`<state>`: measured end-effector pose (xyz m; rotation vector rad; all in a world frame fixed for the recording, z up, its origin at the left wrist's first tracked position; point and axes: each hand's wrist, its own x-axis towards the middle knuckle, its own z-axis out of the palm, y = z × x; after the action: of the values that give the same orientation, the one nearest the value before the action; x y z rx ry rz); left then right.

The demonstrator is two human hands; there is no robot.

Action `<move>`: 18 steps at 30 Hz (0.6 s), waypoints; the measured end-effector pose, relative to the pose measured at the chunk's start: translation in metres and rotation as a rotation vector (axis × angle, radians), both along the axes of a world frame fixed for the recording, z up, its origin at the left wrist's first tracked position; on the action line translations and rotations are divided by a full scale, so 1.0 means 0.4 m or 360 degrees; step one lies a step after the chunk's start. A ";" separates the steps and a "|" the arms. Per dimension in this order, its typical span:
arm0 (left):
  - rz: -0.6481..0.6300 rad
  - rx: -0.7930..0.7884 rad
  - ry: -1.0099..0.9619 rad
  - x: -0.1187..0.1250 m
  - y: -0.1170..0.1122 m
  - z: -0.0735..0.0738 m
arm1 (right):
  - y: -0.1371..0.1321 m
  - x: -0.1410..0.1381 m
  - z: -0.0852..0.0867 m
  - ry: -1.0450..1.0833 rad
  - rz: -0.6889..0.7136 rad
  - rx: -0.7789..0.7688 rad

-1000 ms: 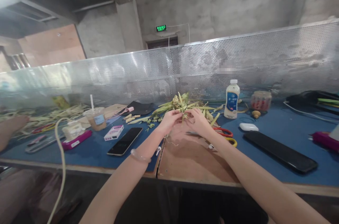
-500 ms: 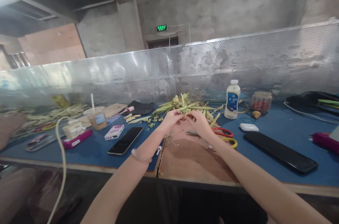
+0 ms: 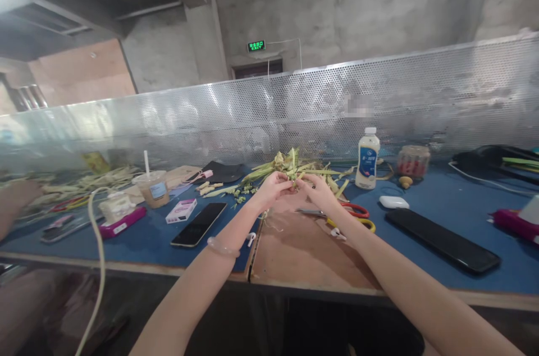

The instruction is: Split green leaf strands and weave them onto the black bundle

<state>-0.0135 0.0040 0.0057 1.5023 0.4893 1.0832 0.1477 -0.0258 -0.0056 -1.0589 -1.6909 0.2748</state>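
My left hand (image 3: 273, 188) and my right hand (image 3: 320, 191) meet fingertip to fingertip above a brown board (image 3: 295, 249), both pinched on thin green-yellow leaf strips (image 3: 296, 177). Just behind them lies a loose pile of the same leaf strips (image 3: 290, 164). A clear bangle (image 3: 222, 248) sits on my left wrist. Red-handled scissors (image 3: 351, 209) and yellow-handled scissors (image 3: 362, 224) lie on the board beside my right wrist.
On the blue table (image 3: 421, 204): a black phone (image 3: 199, 224), pink box (image 3: 181, 211), iced drink cup (image 3: 154, 187), white bottle (image 3: 367, 158), white earbud case (image 3: 391, 202), long black slab (image 3: 442, 240). A perforated metal screen (image 3: 421, 92) runs behind. Another person's hand (image 3: 17, 196) shows far left.
Both hands have risen a little and closed in on the leaf strips; my right hand has shifted slightly left and away from the scissors.
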 end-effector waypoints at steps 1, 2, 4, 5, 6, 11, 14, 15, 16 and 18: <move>-0.0005 -0.0002 -0.0009 -0.001 0.000 0.001 | -0.001 -0.001 0.000 0.0014 0.0045 -0.0034; -0.0013 -0.0002 -0.0001 -0.002 0.000 0.002 | -0.001 -0.001 0.001 0.0031 0.0085 -0.0070; -0.0030 -0.0003 0.0049 -0.003 0.000 0.002 | -0.001 -0.003 0.000 0.0082 0.0137 -0.0136; -0.0037 -0.0004 0.0073 -0.003 0.001 0.001 | -0.002 -0.003 -0.001 0.0115 0.0146 -0.0163; -0.0037 -0.0007 0.0088 -0.002 0.001 0.001 | -0.002 -0.003 -0.001 0.0149 0.0150 -0.0189; 0.0014 0.0017 0.0072 0.006 0.003 -0.001 | -0.006 0.000 -0.004 0.0295 0.0161 -0.0284; 0.0020 0.0092 0.0100 0.009 0.001 -0.003 | -0.006 0.000 -0.007 0.0359 0.0158 -0.0283; 0.0029 0.0131 0.0129 0.010 0.001 -0.004 | -0.006 -0.001 -0.008 0.0373 0.0157 -0.0274; 0.0051 0.0176 0.0170 0.010 0.000 -0.005 | -0.005 -0.003 -0.009 0.0383 0.0155 -0.0263; 0.0140 0.0268 0.0258 0.011 -0.001 -0.008 | -0.001 -0.007 -0.011 0.0392 0.0152 -0.0237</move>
<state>-0.0092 0.0038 0.0026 1.7396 0.5931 1.0974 0.1447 -0.0263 -0.0100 -1.0088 -1.5177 0.5773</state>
